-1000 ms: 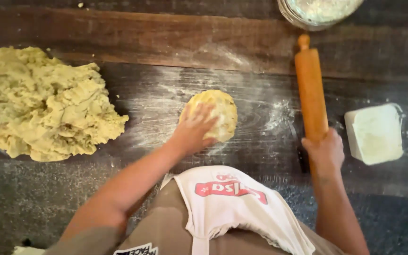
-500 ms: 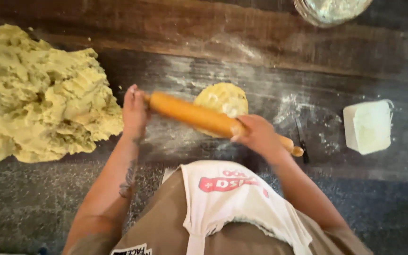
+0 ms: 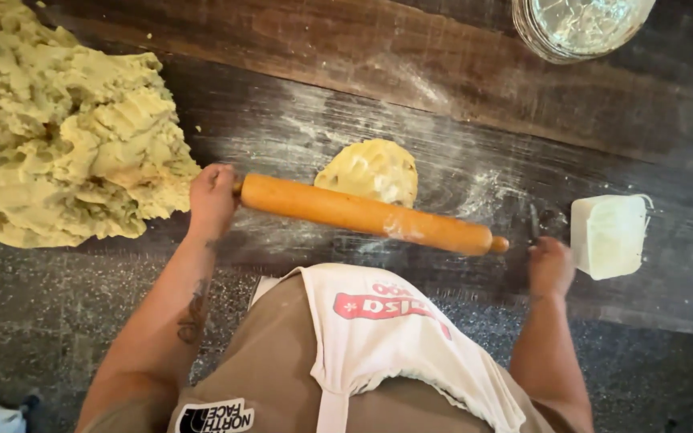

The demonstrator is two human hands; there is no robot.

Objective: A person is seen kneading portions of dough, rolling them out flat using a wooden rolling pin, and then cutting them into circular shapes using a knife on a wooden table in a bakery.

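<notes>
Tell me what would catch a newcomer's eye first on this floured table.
The big heap of yellow dough fills the far left of the dark wooden table. Near the middle, the left hand grips one end of a wooden rolling pin, held just in front of a small flattened dough round. The right hand rests at the table edge beside a white block, and a glass jar stands top right.

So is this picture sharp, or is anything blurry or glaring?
Head view: mostly sharp; the rolling pin and small dough disc show clear edges. The right hand looks slightly soft. Light is even and soft, with a mild sheen on the glass jar. The edges bend a little, wide-angle.
</notes>
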